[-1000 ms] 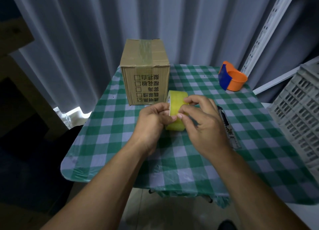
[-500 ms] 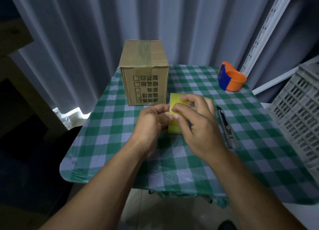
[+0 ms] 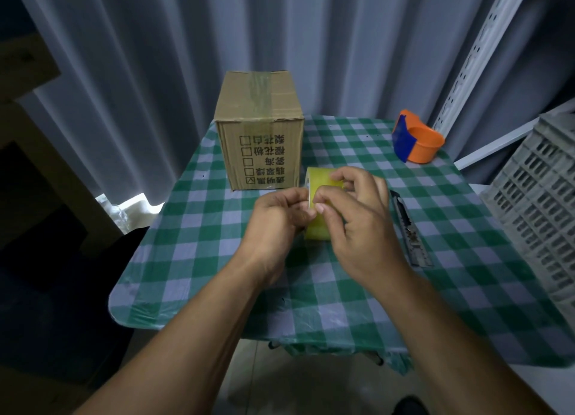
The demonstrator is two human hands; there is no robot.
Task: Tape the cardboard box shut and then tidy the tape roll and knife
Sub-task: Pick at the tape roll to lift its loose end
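A yellow tape roll [image 3: 318, 228] is held on edge above the middle of the checked table. My left hand [image 3: 277, 218] grips its left rim. My right hand [image 3: 357, 221] wraps over its top and right side, thumb and forefinger pinching at the roll's face. The cardboard box [image 3: 259, 131] stands behind the roll at the table's back, flaps down, with a strip of tape along its top seam. A utility knife [image 3: 407, 228] lies flat on the cloth just right of my right hand.
An orange and blue tape dispenser [image 3: 417, 142] sits at the table's back right. A grey slatted crate [image 3: 538, 209] stands along the right edge. The green checked tablecloth [image 3: 193, 259] hangs over the near edge. Curtains close off the back.
Both hands have stayed on the roll and turned it slightly. My right fingers have shifted across its face toward the left rim.
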